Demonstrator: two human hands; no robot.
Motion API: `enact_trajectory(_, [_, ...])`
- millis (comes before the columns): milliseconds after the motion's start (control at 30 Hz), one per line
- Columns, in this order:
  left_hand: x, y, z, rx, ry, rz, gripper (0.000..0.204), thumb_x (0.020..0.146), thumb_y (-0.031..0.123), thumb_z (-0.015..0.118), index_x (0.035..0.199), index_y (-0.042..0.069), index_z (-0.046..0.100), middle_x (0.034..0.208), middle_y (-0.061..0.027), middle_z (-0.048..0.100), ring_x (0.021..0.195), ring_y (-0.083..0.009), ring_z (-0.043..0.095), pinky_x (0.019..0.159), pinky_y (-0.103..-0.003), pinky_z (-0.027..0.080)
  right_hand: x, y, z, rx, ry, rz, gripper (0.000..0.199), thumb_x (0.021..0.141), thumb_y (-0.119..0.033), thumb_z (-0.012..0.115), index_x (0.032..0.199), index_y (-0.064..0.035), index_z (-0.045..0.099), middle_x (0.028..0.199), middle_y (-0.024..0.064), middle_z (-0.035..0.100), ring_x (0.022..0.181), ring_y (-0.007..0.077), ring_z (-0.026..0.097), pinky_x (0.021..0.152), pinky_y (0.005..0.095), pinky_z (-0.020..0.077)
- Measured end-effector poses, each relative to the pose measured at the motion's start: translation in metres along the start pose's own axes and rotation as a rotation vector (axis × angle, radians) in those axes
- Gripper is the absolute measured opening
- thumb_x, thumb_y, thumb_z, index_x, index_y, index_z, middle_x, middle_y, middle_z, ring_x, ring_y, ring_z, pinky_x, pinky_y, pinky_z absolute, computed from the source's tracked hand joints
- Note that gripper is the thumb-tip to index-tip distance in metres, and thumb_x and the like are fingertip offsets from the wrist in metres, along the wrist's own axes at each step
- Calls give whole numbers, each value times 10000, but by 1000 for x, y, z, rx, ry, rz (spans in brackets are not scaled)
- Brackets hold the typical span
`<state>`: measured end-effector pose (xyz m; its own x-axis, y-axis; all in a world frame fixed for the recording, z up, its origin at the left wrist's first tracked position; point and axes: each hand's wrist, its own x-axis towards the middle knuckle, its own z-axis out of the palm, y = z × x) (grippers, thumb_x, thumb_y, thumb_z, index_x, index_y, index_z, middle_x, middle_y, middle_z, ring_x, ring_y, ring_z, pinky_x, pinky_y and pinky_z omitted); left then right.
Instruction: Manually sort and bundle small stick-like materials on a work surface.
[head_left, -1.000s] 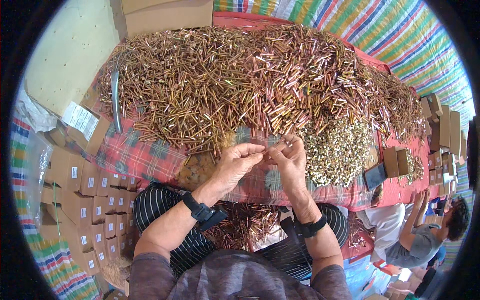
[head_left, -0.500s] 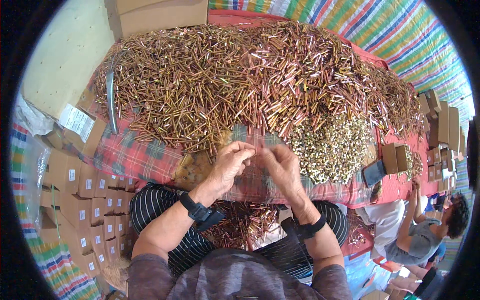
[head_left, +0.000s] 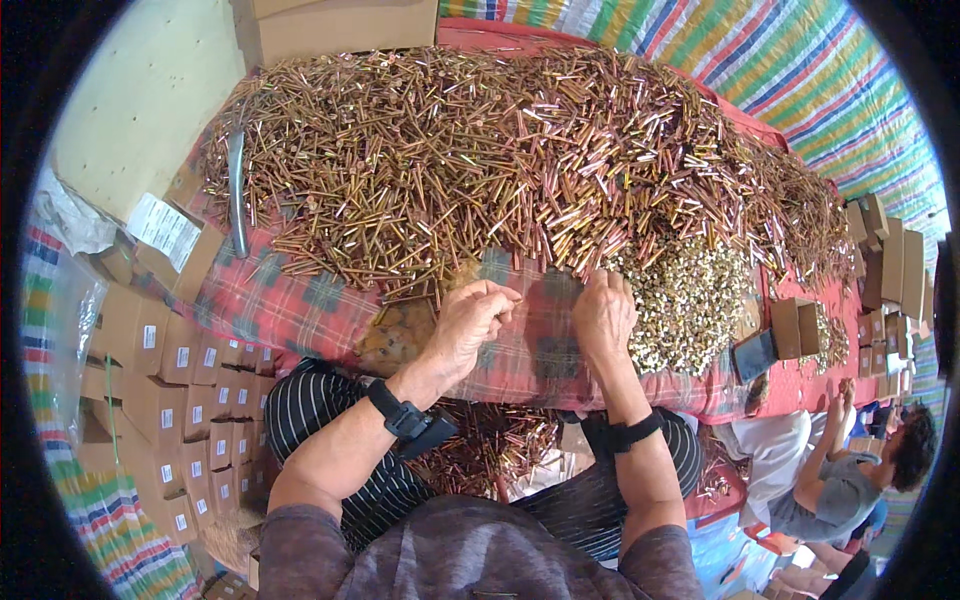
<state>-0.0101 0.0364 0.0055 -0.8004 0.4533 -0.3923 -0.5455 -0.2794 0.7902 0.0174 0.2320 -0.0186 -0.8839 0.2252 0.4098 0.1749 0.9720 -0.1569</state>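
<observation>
Rods, like a whole mountain of them in copper and gold tones, cover the far part of a plaid cloth just past both hands, with another bunch lying down between the person's legs. Right next to the main heap, on the near right side, there's a pile of small gold bits. Left hand hangs over the cloth, its grip pinched up thumb to finger, but honestly I can't tell if anything's caught in there. Right hand is at the left edge of the bits, knuckles up and fingers curled, so the tips are hidden and I can't say if that grip is closed on something. The two hands are apart, bare cloth between them. Both wrists have black straps on. Over on the left, a curved metal bar sits at the edge of the rods, and loads of small boxes are stacked below. Off to the right, past an open box, a co-worker in grey sits with hands raised together.
</observation>
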Motion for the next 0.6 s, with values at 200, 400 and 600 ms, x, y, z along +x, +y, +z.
enact_trajectory(200, [-3,3,2,-36,7,5,63,793,37,562,841,4,584,666,-34,546,489,-30,405,419,-158,299,-11,-32,-33,1075,-382,282,116,870,-44,564,967,18,580,845,80,644,761,118,611,673,248,491])
enact_trajectory(400, [-1,1,4,-148,-23,-46,38,770,6,575,807,-1,579,656,-46,552,473,-38,409,416,-156,307,-20,-45,-46,1521,-436,385,58,866,-12,580,916,-10,608,802,5,628,725,56,568,648,203,468])
enact_trajectory(600, [-3,3,6,-108,-49,-66,25,755,3,571,778,13,573,620,-37,539,457,-32,394,406,-157,292,-27,-44,-39,1410,-363,332,58,862,-55,607,904,-15,618,762,-34,614,654,38,516,586,204,428])
